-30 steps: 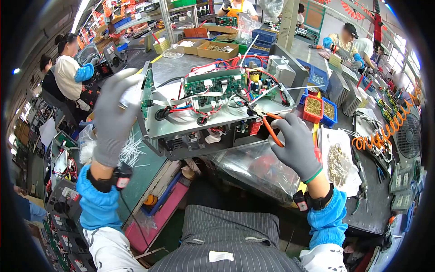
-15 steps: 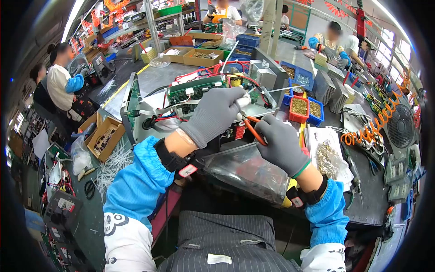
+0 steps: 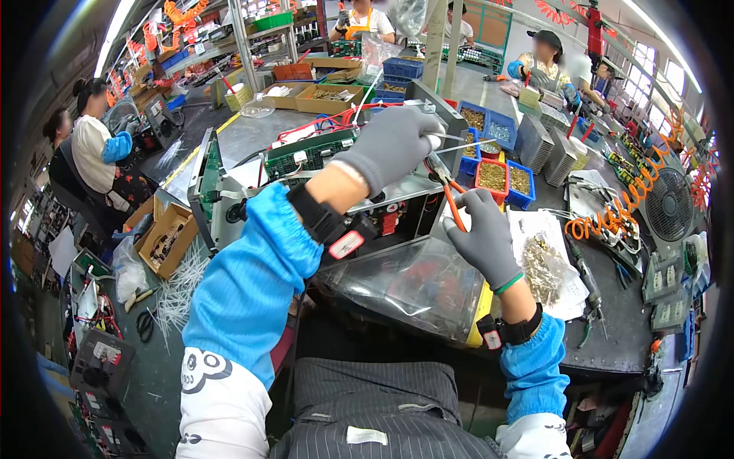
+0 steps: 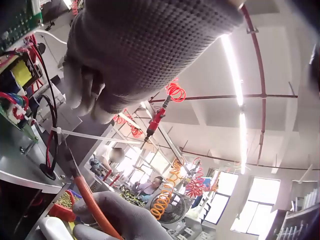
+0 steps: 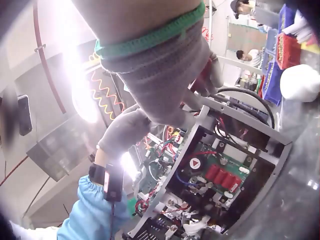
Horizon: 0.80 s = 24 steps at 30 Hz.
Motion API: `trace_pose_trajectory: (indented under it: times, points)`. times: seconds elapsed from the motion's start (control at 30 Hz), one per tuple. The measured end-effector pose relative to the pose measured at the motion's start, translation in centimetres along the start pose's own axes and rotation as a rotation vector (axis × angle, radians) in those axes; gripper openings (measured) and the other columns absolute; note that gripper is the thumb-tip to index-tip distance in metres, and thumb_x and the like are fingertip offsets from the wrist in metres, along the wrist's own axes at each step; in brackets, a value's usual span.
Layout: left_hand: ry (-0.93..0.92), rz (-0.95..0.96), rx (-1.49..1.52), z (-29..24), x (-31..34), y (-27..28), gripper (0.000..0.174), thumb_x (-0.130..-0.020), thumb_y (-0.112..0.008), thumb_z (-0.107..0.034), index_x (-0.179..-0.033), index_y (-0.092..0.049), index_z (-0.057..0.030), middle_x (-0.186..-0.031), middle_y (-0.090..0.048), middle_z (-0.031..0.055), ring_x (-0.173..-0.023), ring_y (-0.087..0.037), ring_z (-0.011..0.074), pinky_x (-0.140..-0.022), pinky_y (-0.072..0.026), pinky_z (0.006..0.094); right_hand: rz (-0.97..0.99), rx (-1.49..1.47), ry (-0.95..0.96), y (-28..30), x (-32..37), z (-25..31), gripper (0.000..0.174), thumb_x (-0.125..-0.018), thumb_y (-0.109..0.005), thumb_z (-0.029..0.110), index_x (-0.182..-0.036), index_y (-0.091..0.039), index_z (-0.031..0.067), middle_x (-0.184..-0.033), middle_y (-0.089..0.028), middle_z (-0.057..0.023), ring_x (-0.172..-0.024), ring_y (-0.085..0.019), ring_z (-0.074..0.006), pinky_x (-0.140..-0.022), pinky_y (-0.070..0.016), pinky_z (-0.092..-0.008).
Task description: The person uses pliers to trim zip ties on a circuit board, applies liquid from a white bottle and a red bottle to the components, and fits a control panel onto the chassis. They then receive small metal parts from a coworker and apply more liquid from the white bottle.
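My right gloved hand (image 3: 485, 239) grips orange-handled cutting pliers (image 3: 456, 213) at the right front of an open metal power unit (image 3: 205, 187). The pliers' tips are right at the head of a white cable tie (image 4: 117, 139), fastened around black and red wires (image 4: 51, 107). My left gloved hand (image 3: 394, 145) is over the unit with its fingers curled, close above the tie's loose tail; I cannot tell whether they pinch anything. It hides part of the green circuit board (image 3: 294, 158). A board with red components (image 5: 222, 177) shows inside the unit.
Red (image 3: 492, 177) and blue bins (image 3: 522, 183) of small parts stand to the right. Metal parts lie in a plastic bag (image 3: 539, 268). Loose white ties (image 3: 180, 294) and a cardboard box (image 3: 164, 237) are at left. Clear plastic sheeting (image 3: 397, 283) covers something in front.
My left hand has swung in from the left to the unit's right part, by the tie and pliers. The right hand keeps its hold on the pliers. The head view has shifted.
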<state>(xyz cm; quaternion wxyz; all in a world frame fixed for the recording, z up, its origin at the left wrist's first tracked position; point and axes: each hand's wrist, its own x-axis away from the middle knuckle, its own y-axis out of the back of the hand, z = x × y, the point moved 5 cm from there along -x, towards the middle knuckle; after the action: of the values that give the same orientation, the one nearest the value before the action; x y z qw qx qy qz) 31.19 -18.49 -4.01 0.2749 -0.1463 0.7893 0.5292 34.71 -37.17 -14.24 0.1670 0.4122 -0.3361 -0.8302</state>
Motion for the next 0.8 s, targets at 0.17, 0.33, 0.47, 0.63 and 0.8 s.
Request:
trace_pose_trajectory:
  times: [0.17, 0.33, 0.47, 0.63, 0.8]
  points:
    - [-0.052, 0.138, 0.010, 0.0, -2.3, -2.7, 0.024, -0.086, -0.070, -0.025, -0.101, -0.075, -0.0059, -0.089, -0.071, 0.0140, -0.085, -0.068, 0.0306, -0.078, -0.0526, 0.0392, -0.004, -0.043, -0.042, -0.2, -1.0, 0.2, 0.026, -0.078, -0.072, 0.023, -0.098, -0.062, 0.0092, -0.103, -0.060, -0.0103, -0.088, -0.065, -0.0323, -0.074, -0.0516, -0.0424]
    - [0.016, 0.152, -0.015, 0.4, -2.6, -4.4, 0.019, -0.083, -0.071, -0.020, -0.093, -0.073, -0.0039, -0.085, -0.069, 0.0148, -0.080, -0.067, 0.0318, -0.074, -0.0520, 0.0391, 0.012, -0.024, -0.005, -0.9, -1.4, -0.1, 0.025, -0.078, -0.072, 0.023, -0.097, -0.062, 0.0107, -0.102, -0.061, -0.0103, -0.088, -0.065, -0.0328, -0.074, -0.0516, -0.0433]
    - [-0.001, 0.040, 0.026, 0.6, -1.9, -3.9, 0.015, -0.087, -0.068, -0.017, -0.093, -0.070, -0.0040, -0.083, -0.068, 0.0150, -0.077, -0.067, 0.0311, -0.072, -0.0522, 0.0387, 0.019, 0.015, 0.031, -0.6, -1.5, 0.3, 0.023, -0.077, -0.071, 0.018, -0.097, -0.062, 0.0112, -0.100, -0.063, -0.0100, -0.085, -0.066, -0.0340, -0.073, -0.0517, -0.0437]
    - [0.148, 0.037, 0.292, 1.6, -1.6, -0.9, 0.016, -0.095, -0.058, -0.018, -0.098, -0.065, -0.0033, -0.085, -0.070, 0.0103, -0.069, -0.069, 0.0160, -0.062, -0.0535, 0.0317, 0.047, 0.026, 0.084, 0.0, -2.1, 0.6, 0.022, -0.074, -0.070, 0.011, -0.095, -0.062, 0.0091, -0.097, -0.064, -0.0107, -0.083, -0.066, -0.0347, -0.070, -0.0518, -0.0434]
    - [0.325, -0.073, 0.326, 5.8, -2.5, 5.9, 0.021, -0.098, -0.053, -0.021, -0.104, -0.064, -0.0032, -0.085, -0.070, 0.0085, -0.070, -0.067, 0.0133, -0.063, -0.0538, 0.0283, 0.064, -0.037, 0.141, 1.8, -4.1, 3.8, 0.022, -0.076, -0.072, 0.014, -0.095, -0.063, 0.0066, -0.095, -0.061, -0.0127, -0.080, -0.064, -0.0345, -0.072, -0.0520, -0.0425]
